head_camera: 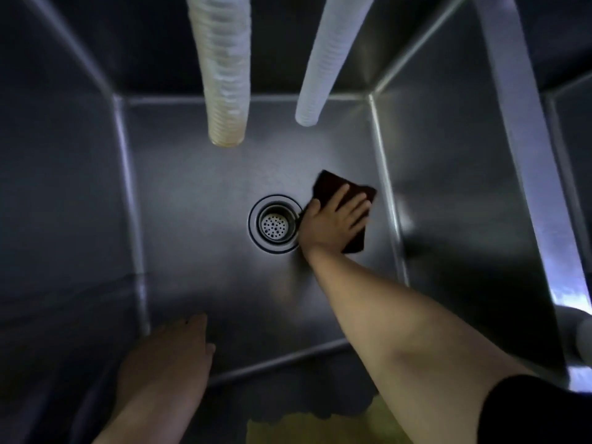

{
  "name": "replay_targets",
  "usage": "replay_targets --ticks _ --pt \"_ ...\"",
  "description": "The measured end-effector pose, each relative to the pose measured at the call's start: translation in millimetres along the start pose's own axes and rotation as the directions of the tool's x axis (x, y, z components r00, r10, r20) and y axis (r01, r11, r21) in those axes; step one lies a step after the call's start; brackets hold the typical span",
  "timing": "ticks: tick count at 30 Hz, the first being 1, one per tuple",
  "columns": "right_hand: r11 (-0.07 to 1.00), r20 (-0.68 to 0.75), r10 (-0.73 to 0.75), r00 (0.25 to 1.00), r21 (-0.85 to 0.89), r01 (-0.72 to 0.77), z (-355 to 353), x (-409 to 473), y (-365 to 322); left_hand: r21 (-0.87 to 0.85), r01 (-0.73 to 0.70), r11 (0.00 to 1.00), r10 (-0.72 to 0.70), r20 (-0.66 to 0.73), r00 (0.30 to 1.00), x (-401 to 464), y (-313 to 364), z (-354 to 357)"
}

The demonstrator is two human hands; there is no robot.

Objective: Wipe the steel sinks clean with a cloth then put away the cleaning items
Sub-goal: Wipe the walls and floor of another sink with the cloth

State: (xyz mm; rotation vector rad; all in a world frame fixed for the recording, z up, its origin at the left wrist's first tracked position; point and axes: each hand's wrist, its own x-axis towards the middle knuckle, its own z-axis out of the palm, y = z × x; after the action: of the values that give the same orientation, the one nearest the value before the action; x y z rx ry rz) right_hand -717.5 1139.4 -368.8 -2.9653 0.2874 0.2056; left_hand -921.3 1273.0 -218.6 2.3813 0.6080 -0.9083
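I look straight down into a deep steel sink (pixel 198 174). My right hand (pixel 334 221) presses a dark maroon cloth (pixel 333 184) flat on the sink floor, fingers spread, just right of the round drain strainer (pixel 275 224). The cloth sticks out above and to the right of the fingers. My left hand (pixel 169 354) rests with straight fingers on the near left wall of the sink, holding nothing.
Two ribbed pale hoses hang into the sink from above, a yellowish hose (pixel 224 91) at the left and a white hose (pixel 323 68) at the right. The steel divider (pixel 525 155) borders a second basin at the right. Something yellow (pixel 304 427) lies below the front rim.
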Motion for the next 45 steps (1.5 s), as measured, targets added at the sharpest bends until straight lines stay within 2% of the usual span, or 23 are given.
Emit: replay_targets --ticks 2,4,6,9,11,12,15,17,19,21,23,26,29,32,33,36,37,41,45 --pt "0.974 0.041 -0.223 0.974 -0.034 0.224 3 10 -26 0.131 -0.011 0.991 0.013 -0.014 1.000 -6 -7 16" --pt "0.903 0.116 -0.419 0.900 -0.048 0.427 6 15 -45 0.166 0.016 0.986 -0.009 -0.042 0.999 -8 -9 19" --pt "0.769 0.186 -0.620 0.762 -0.047 0.637 7 13 -60 0.199 0.041 0.979 -0.030 -0.058 0.998 -7 -6 20" --pt "0.479 0.267 -0.848 0.457 0.020 0.878 7 -4 -58 0.149 0.077 0.986 -0.066 -0.076 0.995 -4 -4 20" --pt "0.315 0.299 -0.914 0.274 0.096 0.944 1 -18 -36 0.095 0.094 0.991 -0.085 -0.090 0.992 -4 -1 18" --pt "0.265 0.307 -0.927 0.214 0.137 0.954 -2 -24 -22 0.100 0.086 0.991 -0.076 -0.101 0.992 -4 2 16" --pt "0.207 0.293 -0.948 0.122 0.282 0.937 -20 -28 20 0.173 0.038 0.984 -0.016 -0.127 0.992 -5 10 13" --pt "0.134 0.229 -0.970 0.077 0.246 0.960 -29 -23 37 0.227 0.005 0.974 0.018 -0.100 0.995 1 15 14" --pt "0.109 0.142 -0.987 0.081 0.204 0.973 -38 -16 39 0.274 -0.014 0.962 0.032 -0.059 0.998 13 22 13" --pt "0.155 0.060 -0.988 0.144 0.250 0.956 -50 -11 34 0.309 -0.042 0.950 0.073 -0.091 0.993 32 29 15" --pt "0.246 -0.019 -0.965 0.260 0.271 0.931 -64 -6 29 0.351 -0.075 0.933 0.141 -0.167 0.976 53 33 19" --pt "0.425 -0.088 -0.883 0.462 0.271 0.864 -79 3 28 0.404 -0.101 0.909 0.180 -0.164 0.970 86 36 28" --pt "0.520 -0.089 -0.841 0.534 0.139 0.843 -75 5 25 0.393 -0.099 0.914 0.156 -0.114 0.981 111 41 33" --pt "0.531 0.159 -0.834 0.528 -0.025 0.847 -56 -5 18 0.364 -0.080 0.928 0.107 -0.054 0.993 123 42 38" --pt "0.498 0.223 -0.836 0.501 -0.074 0.864 -49 -10 17 0.365 -0.072 0.928 0.093 -0.039 0.995 126 42 40" --pt "0.332 0.273 -0.881 0.387 -0.226 0.916 -33 -17 8 0.367 -0.062 0.928 0.080 -0.034 0.996 129 41 42" --pt "0.309 0.324 -0.868 0.375 -0.239 0.921 -29 -18 3 0.365 -0.062 0.929 0.080 -0.034 0.996 129 41 42" --pt "0.330 0.436 -0.811 0.391 -0.210 0.920 -17 -22 -13 0.352 -0.050 0.934 0.068 -0.038 0.997 130 41 43" --pt "0.403 0.417 -0.830 0.371 -0.013 0.915 -17 -20 -8 0.338 -0.053 0.940 0.076 -0.054 0.996 131 39 46"
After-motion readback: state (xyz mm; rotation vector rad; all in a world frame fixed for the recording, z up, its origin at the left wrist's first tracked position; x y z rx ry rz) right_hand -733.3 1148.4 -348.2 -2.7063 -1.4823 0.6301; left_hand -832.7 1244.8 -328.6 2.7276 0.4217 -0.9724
